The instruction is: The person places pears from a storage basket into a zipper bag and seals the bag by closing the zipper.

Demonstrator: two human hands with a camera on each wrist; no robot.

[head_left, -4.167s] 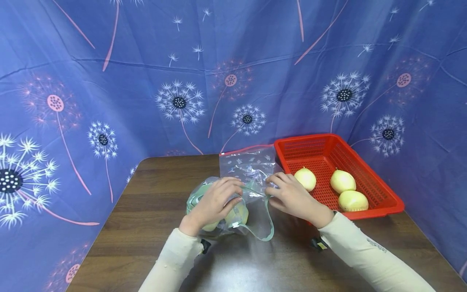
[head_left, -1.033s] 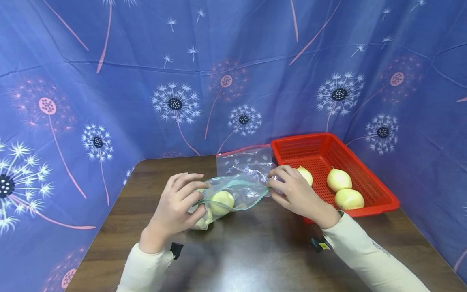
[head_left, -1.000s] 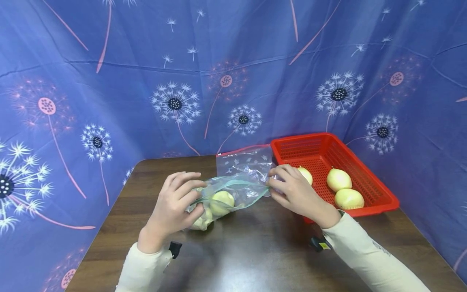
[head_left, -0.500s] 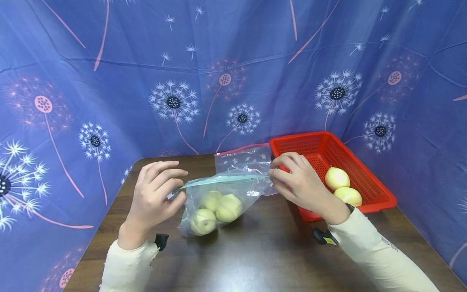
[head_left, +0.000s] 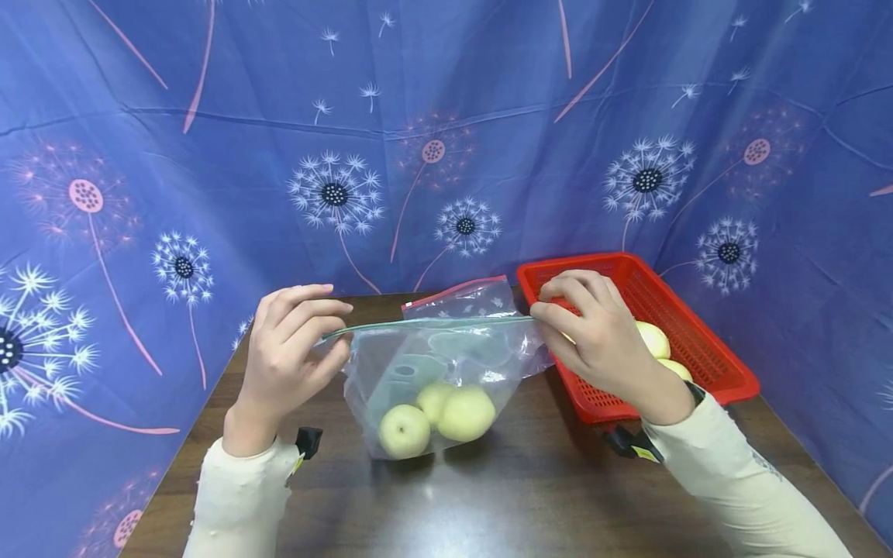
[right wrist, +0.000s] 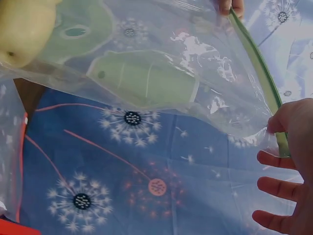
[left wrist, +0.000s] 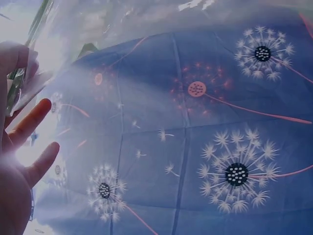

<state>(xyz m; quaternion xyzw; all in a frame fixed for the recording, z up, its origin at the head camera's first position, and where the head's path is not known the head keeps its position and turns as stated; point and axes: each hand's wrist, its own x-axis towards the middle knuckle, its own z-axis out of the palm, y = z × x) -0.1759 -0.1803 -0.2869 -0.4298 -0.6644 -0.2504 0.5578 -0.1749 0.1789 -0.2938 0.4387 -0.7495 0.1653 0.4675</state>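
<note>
Before us a blue dandelion-print cloth [head_left: 523,147] backs the wooden tabletop [head_left: 335,504], a red basket [head_left: 687,325] at its far right corner. Between the tabletop's left edge and the basket, our left hand [head_left: 286,356] and right hand [head_left: 607,341] pinch the mouth corners of an upright zip bag [head_left: 432,364], three pears [head_left: 466,414] low inside. We judge this step as straightening the zip strip [right wrist: 259,63]; the next move calls for even pressure along it. The right wrist view outlines the green print [right wrist: 144,78] crisply; only the head view takes in all three pears.

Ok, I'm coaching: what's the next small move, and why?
Probably press the right hand along the green zip strip toward the left hand: it's taut between them, three pears are in the zip bag, and I can't confirm it's sealed.
</note>
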